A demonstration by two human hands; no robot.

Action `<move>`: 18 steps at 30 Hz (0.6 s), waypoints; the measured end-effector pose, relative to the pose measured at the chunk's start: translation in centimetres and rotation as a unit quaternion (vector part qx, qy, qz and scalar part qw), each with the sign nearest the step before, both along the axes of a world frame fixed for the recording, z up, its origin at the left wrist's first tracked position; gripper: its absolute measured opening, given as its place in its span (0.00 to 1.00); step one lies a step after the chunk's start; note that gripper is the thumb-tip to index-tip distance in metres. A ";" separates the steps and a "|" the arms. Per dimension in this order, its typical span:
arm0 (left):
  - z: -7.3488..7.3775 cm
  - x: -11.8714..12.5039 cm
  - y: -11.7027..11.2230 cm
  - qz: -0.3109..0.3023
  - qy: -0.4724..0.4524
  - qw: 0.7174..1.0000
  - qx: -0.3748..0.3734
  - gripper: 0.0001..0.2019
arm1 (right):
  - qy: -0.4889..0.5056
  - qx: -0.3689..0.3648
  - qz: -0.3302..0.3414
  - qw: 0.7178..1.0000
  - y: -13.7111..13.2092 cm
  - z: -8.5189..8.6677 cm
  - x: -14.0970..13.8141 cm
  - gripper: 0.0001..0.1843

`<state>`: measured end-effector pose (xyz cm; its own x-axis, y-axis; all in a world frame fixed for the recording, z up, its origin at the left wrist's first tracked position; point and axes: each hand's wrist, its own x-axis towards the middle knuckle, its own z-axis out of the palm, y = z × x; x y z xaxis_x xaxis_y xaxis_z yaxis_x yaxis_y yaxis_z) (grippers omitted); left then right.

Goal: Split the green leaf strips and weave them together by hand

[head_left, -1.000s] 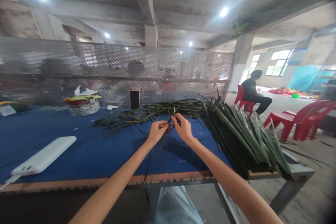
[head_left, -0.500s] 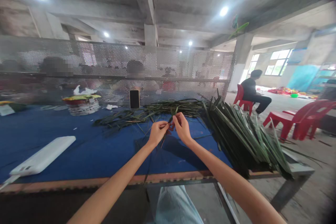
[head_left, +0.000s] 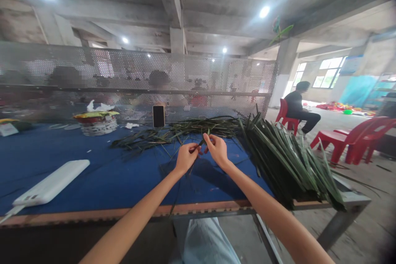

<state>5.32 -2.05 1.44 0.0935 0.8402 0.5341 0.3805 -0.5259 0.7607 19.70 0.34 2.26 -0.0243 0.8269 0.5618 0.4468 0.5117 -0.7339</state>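
Observation:
My left hand (head_left: 185,157) and my right hand (head_left: 217,149) meet above the blue table (head_left: 102,181), both pinched on one narrow green leaf strip (head_left: 201,143). The strip's lower end hangs down between my hands toward the table edge. A thick stack of long green leaves (head_left: 287,161) lies just right of my right hand. A loose scatter of thinner leaf strips (head_left: 173,134) lies beyond my hands.
A white power bank (head_left: 51,187) lies at the near left. A phone (head_left: 159,116) stands against the perforated metal screen (head_left: 123,78). A small basket (head_left: 97,123) sits at the back left. A person sits on a red chair (head_left: 284,117) at the right; more red chairs (head_left: 355,138) stand nearby.
My hands stayed together on the strip, shifting only slightly; the right hand's fingers have moved a little down along the leaf.

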 end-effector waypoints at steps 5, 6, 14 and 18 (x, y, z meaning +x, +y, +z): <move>-0.1 -0.1 0.2 -0.013 -0.005 1.000 -0.008 0.12 | 0.000 0.004 0.010 1.000 0.1 0.1 0.1 0.27; -0.1 -0.1 0.2 -0.018 -0.009 1.000 -0.011 0.12 | 0.000 0.012 0.010 1.000 0.2 0.1 0.0 0.27; -0.2 -0.1 0.6 -0.052 -0.068 0.995 -0.050 0.12 | 0.023 0.053 -0.003 0.998 0.0 -0.1 -0.1 0.17; -0.1 0.0 0.5 -0.058 -0.081 0.993 -0.061 0.11 | 0.033 0.052 0.009 0.998 0.1 -0.4 -0.2 0.15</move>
<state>5.35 -1.54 1.35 0.1147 0.8886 0.4441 0.1900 -0.4584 0.8682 19.48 0.45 1.90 0.0016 0.7635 0.6458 0.3890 0.5945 -0.7037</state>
